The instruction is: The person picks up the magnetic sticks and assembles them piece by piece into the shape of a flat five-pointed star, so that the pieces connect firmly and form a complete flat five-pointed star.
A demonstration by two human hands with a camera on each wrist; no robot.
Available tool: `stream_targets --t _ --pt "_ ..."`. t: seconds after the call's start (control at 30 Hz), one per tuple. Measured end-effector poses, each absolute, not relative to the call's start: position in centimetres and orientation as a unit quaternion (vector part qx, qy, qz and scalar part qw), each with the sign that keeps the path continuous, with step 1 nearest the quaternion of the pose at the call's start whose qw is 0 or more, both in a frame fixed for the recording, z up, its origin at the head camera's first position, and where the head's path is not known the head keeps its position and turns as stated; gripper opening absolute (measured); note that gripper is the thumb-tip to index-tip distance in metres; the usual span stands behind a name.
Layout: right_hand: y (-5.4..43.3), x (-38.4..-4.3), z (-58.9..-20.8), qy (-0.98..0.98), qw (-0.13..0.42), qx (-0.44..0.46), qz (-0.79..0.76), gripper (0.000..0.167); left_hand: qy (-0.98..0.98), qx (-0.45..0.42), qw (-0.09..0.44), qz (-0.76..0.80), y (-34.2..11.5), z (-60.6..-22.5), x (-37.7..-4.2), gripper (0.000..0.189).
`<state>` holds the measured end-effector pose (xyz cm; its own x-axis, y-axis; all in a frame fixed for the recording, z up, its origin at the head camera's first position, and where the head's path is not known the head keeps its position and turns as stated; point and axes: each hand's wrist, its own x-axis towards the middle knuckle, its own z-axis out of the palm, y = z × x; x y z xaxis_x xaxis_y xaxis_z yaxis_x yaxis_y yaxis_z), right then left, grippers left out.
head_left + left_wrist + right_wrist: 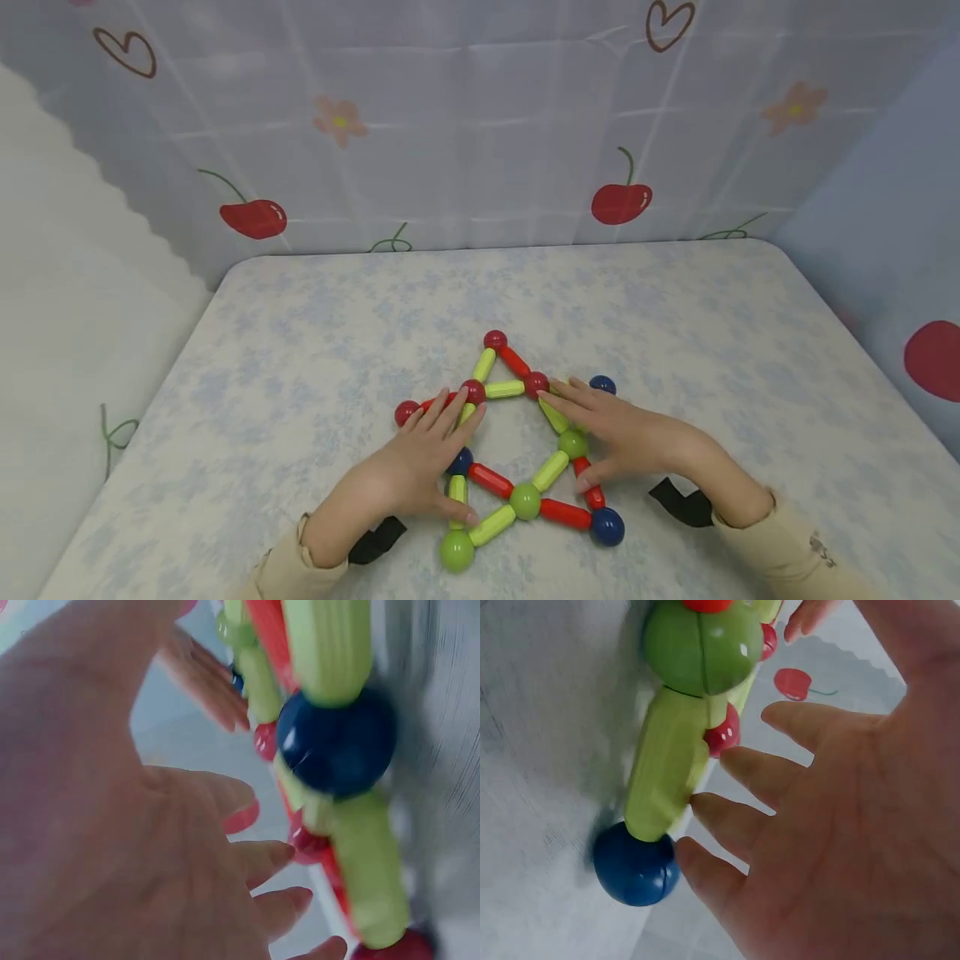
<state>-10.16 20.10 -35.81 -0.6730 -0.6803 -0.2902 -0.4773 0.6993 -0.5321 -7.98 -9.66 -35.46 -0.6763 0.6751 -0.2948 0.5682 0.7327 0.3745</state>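
Note:
A star-shaped figure of magnetic rods and balls lies flat on the table, joined from red rods (491, 481) and yellow-green rods (551, 472). Over its left side my left hand (408, 471) spreads its fingers, near a red ball (472, 392) and a dark blue ball (337, 742). My right hand (633, 429) extends over the right side, fingertips by another red ball (536, 384) and a yellow-green rod (664, 769). Neither hand grips anything; whether the fingertips touch the pieces is hard to tell. Fingers partly cover the left and right points.
The figure's lower corners end in a green ball (457, 551) and a blue ball (607, 527); a red ball (495, 340) tops it. Pale patterned cloth covers the table (300, 333). Behind hangs a curtain (465, 125) printed with cherries, and black straps (378, 540) show below the wrists.

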Motion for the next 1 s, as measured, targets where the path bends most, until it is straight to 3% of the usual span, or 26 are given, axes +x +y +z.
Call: stream_targets --t 0.27,1.0 --pt "20.1 -10.0 -36.8 0.902 0.189 -0.354 -0.158 0.1 0.906 0.357 0.198 0.111 -9.3 -36.4 -7.9 0.113" --pt "19.2 -9.8 -37.2 0.913 0.161 -0.339 -0.161 0.098 0.89 0.4 0.156 0.154 -11.5 -37.8 -10.2 0.113"
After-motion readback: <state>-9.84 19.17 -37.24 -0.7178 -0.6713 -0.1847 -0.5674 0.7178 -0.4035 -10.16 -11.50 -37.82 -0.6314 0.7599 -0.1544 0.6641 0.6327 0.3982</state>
